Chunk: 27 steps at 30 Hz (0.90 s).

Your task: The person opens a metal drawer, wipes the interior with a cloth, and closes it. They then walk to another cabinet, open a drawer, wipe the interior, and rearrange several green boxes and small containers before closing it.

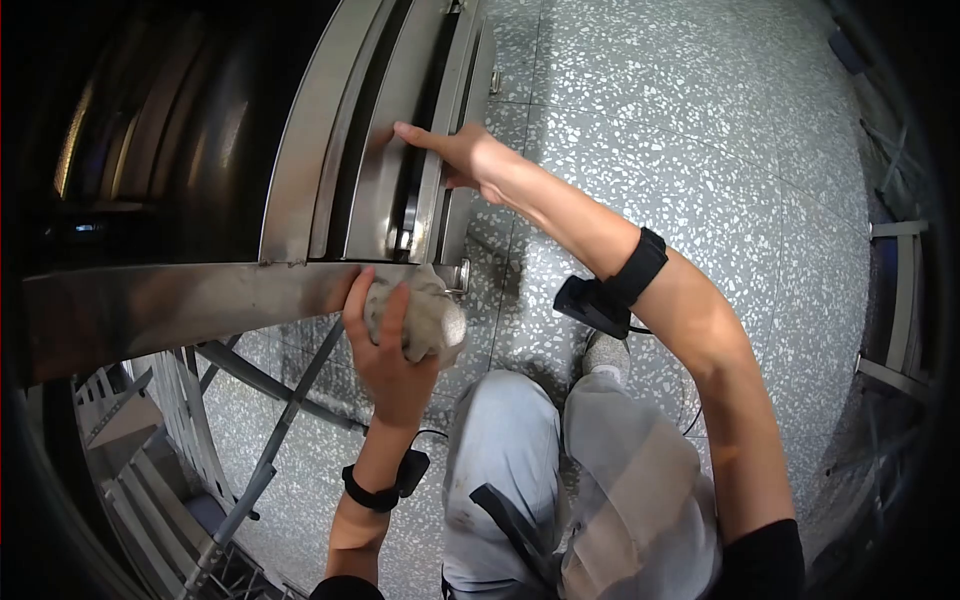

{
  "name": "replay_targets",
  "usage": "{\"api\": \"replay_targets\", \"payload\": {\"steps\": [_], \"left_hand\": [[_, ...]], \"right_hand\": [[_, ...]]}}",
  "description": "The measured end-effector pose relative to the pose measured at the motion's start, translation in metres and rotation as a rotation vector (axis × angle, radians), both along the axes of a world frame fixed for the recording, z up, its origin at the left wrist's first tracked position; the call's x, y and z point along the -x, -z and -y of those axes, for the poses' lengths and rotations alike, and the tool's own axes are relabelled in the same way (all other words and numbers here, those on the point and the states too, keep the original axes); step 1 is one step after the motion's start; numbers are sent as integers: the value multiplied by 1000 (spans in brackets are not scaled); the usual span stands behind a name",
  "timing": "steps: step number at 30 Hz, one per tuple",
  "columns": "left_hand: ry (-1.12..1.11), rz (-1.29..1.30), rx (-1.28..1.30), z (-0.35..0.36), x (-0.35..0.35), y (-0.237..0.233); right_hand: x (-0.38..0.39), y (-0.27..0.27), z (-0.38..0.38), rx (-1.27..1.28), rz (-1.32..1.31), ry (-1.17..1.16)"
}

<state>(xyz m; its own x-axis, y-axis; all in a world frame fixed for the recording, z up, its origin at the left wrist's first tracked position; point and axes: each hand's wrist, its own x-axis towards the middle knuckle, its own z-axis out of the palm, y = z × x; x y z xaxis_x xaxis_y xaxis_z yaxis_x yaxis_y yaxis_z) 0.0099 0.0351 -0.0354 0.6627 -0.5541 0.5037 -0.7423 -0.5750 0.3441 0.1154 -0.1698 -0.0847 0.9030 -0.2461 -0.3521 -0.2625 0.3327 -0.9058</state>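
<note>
While right hand [455,155] seemingly grips steel panel [385,180], left hand [385,355] clutches crumpled grey cloth [432,318].

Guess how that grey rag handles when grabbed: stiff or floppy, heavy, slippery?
Probably floppy: the rag is bunched into a wad under the left hand. Likely light: one hand pins it to the steel edge. Cloth texture suggests little slip.

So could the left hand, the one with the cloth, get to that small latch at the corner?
Probably yes: the left hand presses the cloth on the steel edge right beside the latch, nothing lies between, and the right hand grips the panel farther up.
</note>
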Motion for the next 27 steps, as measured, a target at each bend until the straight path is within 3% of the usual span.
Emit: {"api": "replay_targets", "payload": {"steps": [4, 7, 10, 18, 22, 24, 27], "left_hand": [[31, 6, -7, -3, -4, 2], [15, -10, -27, -3, -4, 5], [10, -41, -49, -4, 0, 2], [469, -129, -171, 24, -17, -60], [416, -74, -176, 48, -49, -74], [362, -7, -341, 50, -54, -75], [339, 29, -380, 52, -49, -78]], "right_hand": [[8, 6, 0, 33, -27, 53], [4, 2, 6, 128, -49, -13], [6, -6, 11, 70, -42, -141], [-1, -24, 17, 142, -211, -281], [0, -18, 10, 183, -193, -173], [5, -19, 12, 161, -104, -173], [8, -20, 12, 196, -133, -181]]}}
